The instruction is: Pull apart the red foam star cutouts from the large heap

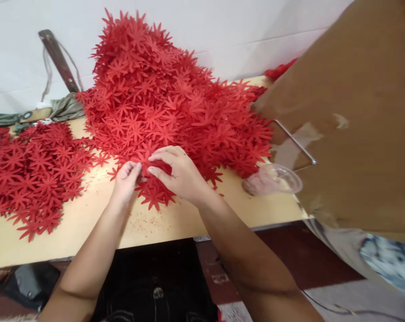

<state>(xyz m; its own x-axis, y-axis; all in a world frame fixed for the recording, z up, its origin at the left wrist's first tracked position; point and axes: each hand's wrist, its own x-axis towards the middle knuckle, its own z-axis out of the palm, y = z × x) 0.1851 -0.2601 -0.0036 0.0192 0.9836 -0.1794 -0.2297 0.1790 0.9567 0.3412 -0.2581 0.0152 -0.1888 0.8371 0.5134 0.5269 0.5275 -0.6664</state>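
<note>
In front of a big heap of red flower-shaped cutouts (148,116), both my hands work on one red flower cutout (145,157). My left hand (125,178) pinches its left side between thumb and forefinger. From the right, my right hand (180,174) has its thumb and curved fingers around the other side, with red petals between them. The exact grip at the fingertips is partly hidden, as the cutout blends into the heap behind. Just below my hands lies a small cluster of the same cutouts (154,193).
A second pile of red cutouts (37,165) lies at the left on the table (98,223). To the right stand a clear plastic tub (276,179) and a large cardboard box (353,112). A dark strap-like bar (58,60) leans on the wall near green cloth (66,107).
</note>
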